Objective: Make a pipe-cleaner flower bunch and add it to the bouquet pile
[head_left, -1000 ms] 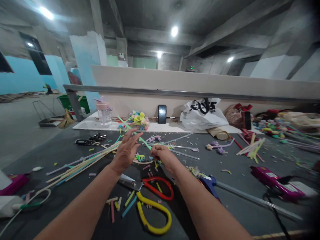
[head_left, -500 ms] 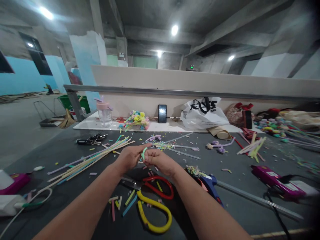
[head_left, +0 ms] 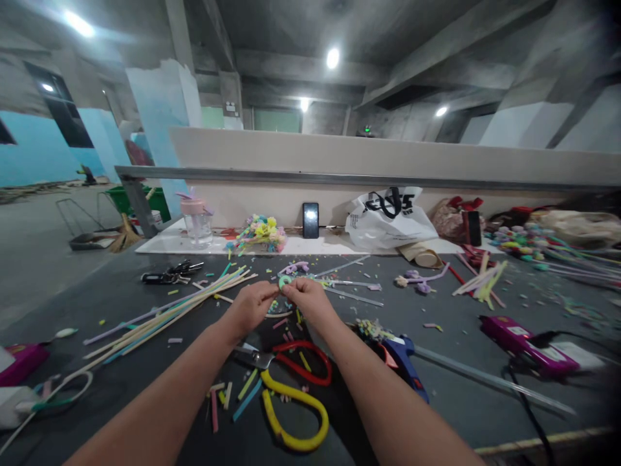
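Note:
My right hand point(head_left: 306, 298) pinches a small pale-green curled strip, seemingly a chenille stem point(head_left: 284, 281), between thumb and fingertips. Close on its left is my left hand point(head_left: 252, 305), fingers pressed together with the tips at the curl; whether they grip it is hidden. Under my forearms lie large scissors point(head_left: 295, 417) with one yellow and one red handle. Short cut stem pieces point(head_left: 247, 400) are scattered beside the blades. A bundle of long pastel stems point(head_left: 169, 317) rests to the left. A blue glue gun point(head_left: 406, 362) with a long clear glue stick lies right of my right forearm.
Along the back stand a water bottle point(head_left: 196, 223), a bunch of fuzzy flowers point(head_left: 262, 234), a phone point(head_left: 311, 220) and a white plastic bag point(head_left: 388, 220). Keys point(head_left: 173, 273) lie at left. A purple power strip point(head_left: 526, 346) with a black cord sits at right.
The green piece has gone from an upright loop to a small, tighter ring and sits slightly higher. My left fingers have drawn back a little from it. The view has shifted slightly.

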The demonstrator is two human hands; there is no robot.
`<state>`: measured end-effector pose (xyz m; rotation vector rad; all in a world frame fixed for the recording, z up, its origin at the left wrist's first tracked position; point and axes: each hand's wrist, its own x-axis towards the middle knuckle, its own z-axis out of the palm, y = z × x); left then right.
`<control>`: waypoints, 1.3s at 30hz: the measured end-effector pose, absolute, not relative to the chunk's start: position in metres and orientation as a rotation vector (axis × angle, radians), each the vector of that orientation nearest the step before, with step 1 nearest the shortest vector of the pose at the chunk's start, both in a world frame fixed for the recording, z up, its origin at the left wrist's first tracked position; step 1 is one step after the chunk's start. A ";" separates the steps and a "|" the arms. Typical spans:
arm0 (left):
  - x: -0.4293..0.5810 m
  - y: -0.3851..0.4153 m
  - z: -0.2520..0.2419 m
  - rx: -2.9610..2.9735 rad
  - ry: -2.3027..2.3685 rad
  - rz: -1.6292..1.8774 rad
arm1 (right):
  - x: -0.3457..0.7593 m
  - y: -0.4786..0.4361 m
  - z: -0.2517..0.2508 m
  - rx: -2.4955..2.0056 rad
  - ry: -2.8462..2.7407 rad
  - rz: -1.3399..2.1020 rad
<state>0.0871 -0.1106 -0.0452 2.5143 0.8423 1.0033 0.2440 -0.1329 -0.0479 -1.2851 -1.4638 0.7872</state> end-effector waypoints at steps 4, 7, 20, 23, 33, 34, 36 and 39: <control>0.088 -0.108 -0.049 2.356 0.862 1.039 | 0.247 -0.130 -0.051 -1.412 -1.459 0.614; 0.090 -0.106 -0.054 2.220 0.866 1.034 | 0.246 -0.131 -0.050 -1.464 -1.460 0.480; 0.087 -0.113 -0.040 1.528 0.589 0.831 | 0.250 -0.129 -0.047 -1.472 -1.462 0.290; 0.088 -0.117 -0.037 1.454 0.582 0.974 | 0.251 -0.126 -0.050 -1.494 -1.434 0.287; 0.096 -0.123 -0.030 1.798 0.800 0.928 | 0.243 -0.132 -0.049 -1.440 -1.541 -0.022; 0.096 -0.124 -0.029 1.810 0.790 0.894 | 0.242 -0.133 -0.049 -1.428 -1.560 -0.055; 0.096 -0.124 -0.029 1.818 0.771 0.844 | 0.240 -0.134 -0.047 -1.413 -1.593 -0.106; 0.097 -0.123 -0.031 1.771 0.756 0.788 | 0.237 -0.136 -0.047 -1.400 -1.633 -0.158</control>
